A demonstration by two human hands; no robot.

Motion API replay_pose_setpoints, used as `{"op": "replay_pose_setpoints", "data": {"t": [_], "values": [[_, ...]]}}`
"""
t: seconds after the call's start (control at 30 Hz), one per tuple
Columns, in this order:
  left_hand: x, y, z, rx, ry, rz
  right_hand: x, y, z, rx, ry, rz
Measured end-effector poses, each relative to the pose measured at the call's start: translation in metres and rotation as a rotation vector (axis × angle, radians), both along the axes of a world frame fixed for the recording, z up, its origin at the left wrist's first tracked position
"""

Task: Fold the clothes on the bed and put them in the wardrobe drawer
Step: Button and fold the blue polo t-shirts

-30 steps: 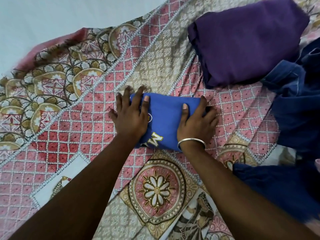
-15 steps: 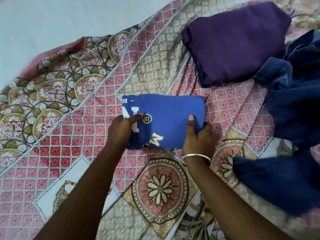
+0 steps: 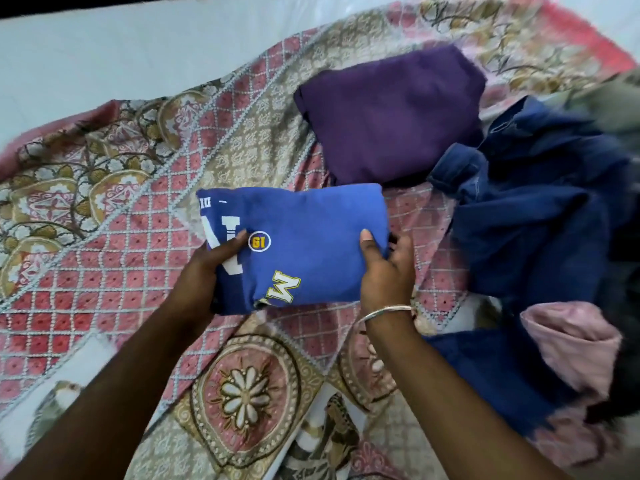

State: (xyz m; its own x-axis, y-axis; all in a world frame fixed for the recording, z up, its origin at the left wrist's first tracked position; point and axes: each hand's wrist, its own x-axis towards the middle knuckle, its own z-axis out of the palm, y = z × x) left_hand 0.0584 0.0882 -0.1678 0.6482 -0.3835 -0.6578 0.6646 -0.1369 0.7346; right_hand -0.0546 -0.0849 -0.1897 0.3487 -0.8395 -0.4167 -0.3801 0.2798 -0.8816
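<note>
I see both hands, left hand [image 3: 211,271] and right hand [image 3: 386,271], now gripping the folded blue shirt [image 3: 304,237] by its sides, lifted off the bedspread [image 3: 138,220] it lay pressed on before

both forearms are bare right up to where they leave the view, with no sleeve showing on either. the right hand [image 3: 386,271] has a thin, plain silver bangle [image 3: 387,310] circling the wrist just behind it, its metal catching a pale shine. the left hand [image 3: 204,271] wears nothing, and the thumbnails on both hands are short and unpainted.
</note>
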Motion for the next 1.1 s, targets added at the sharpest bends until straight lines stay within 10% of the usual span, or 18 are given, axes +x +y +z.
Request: {"op": "replay_pose_setpoints", "data": {"t": [0.57, 0.83, 1.0, 1.1], "values": [[-0.066, -0.182, -0.043, 0.19, -0.161, 0.125, -0.093, -0.177, -0.01, -0.724, 0.362, 0.474], [-0.055, -0.163, -0.061, 0.512, -0.262, 0.115, -0.074, -0.198, -0.011, -0.702, 0.649, 0.225], [-0.074, -0.176, -0.036, 0.896, -0.877, 0.095, -0.078, -0.168, 0.005, -0.923, 0.498, 0.173], [-0.087, -0.186, -0.039, 0.851, -1.276, -0.32, -0.08, -0.143, 0.01, -1.17, 0.185, 0.392]]}}
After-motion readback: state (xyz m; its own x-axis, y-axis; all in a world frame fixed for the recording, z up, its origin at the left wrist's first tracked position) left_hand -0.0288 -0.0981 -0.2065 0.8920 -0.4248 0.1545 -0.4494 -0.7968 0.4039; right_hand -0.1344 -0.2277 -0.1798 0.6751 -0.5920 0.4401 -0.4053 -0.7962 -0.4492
